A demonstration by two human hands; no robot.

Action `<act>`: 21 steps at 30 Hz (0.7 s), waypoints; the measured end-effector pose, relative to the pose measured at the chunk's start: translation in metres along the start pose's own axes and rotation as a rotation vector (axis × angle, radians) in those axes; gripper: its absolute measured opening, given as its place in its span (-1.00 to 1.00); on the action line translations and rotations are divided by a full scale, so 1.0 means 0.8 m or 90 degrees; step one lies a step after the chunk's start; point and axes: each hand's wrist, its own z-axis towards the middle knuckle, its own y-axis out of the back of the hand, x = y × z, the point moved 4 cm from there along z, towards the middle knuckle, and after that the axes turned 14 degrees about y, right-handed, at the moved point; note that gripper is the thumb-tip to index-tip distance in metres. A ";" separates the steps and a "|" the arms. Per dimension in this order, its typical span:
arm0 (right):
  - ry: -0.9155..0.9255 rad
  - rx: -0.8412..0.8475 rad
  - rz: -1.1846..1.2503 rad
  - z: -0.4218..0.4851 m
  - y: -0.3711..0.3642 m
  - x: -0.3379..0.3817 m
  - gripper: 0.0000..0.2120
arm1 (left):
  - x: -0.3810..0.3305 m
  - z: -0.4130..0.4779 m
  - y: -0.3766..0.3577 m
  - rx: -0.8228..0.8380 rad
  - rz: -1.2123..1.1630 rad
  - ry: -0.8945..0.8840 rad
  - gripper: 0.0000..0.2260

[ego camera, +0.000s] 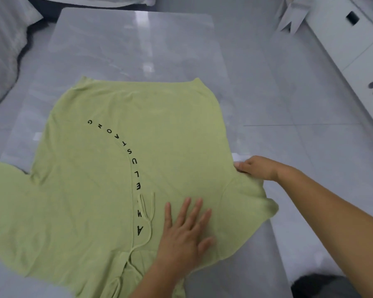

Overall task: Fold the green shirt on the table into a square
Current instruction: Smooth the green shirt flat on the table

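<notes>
A light green shirt (108,173) with a curved line of black letters lies spread flat on the glossy grey table (129,44), hem toward the far side and neck toward me. My left hand (185,231) presses flat on the cloth near the neck, fingers straight and spread. My right hand (256,167) grips the shirt's edge where the right sleeve (246,209) meets the body, fingers curled on the fabric at the table's right edge. The left sleeve (7,190) lies spread out at the left.
A white cabinet (357,46) stands along the far right on the grey tiled floor (310,100). Pale bedding or cushions (2,50) lie at the far left. Something dark (314,287) sits low at the bottom right.
</notes>
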 end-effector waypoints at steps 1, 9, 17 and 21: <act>-0.014 0.001 0.013 0.003 -0.001 -0.001 -0.54 | 0.004 -0.004 -0.005 -0.003 0.018 -0.016 -0.47; 0.132 -0.207 -0.098 -0.003 0.010 -0.007 -0.71 | 0.002 -0.011 -0.006 -0.008 0.038 -0.053 -0.45; 0.036 -0.554 -0.226 -0.010 -0.025 -0.021 -0.56 | 0.003 -0.010 -0.009 -0.004 0.030 -0.046 -0.42; 0.045 -0.388 -0.210 -0.026 -0.079 -0.029 -0.30 | 0.001 -0.009 -0.009 0.024 0.043 -0.064 -0.42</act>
